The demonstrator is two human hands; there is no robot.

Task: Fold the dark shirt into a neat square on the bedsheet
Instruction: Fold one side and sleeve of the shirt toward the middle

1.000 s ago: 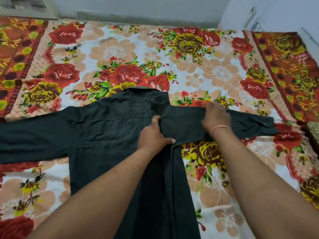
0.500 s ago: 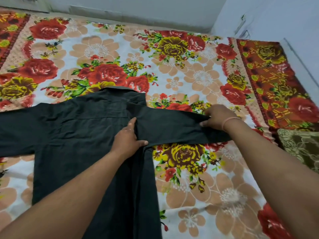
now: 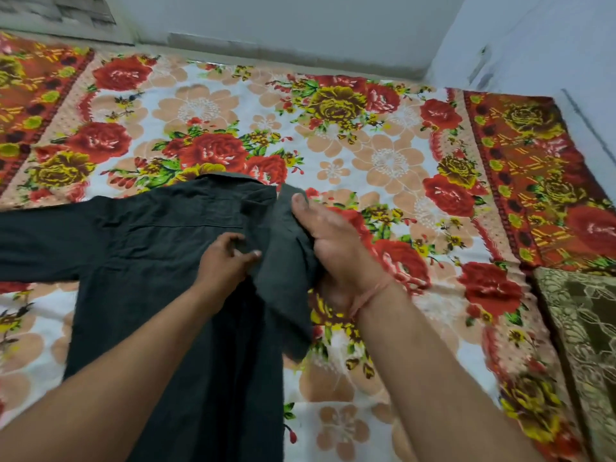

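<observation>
While two forearms fill the foreground: dark shirt (image 3: 160, 261) lies on floral bedsheet (image 3: 383, 168).
Left hand (image 3: 226, 261): fingers pressing the shirt's middle.
Right hand (image 3: 336, 248): gripping the lifted sleeve (image 3: 283, 271).
Right edge: brown patterned cloth (image 3: 580, 321).
Beyond: pale wall (image 3: 300, 21).

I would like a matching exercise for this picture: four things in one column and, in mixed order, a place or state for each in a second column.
Things:
1. left hand
2. right hand
3. left sleeve
4. collar

Places or states:
A. lies flat, spread out to the side
B. grips the right sleeve, lifted off the bedsheet
C. at the far edge of the dark shirt
D. presses on the shirt near the shoulder fold

Pairs: 1-D, 2-B, 3-A, 4-C
</observation>
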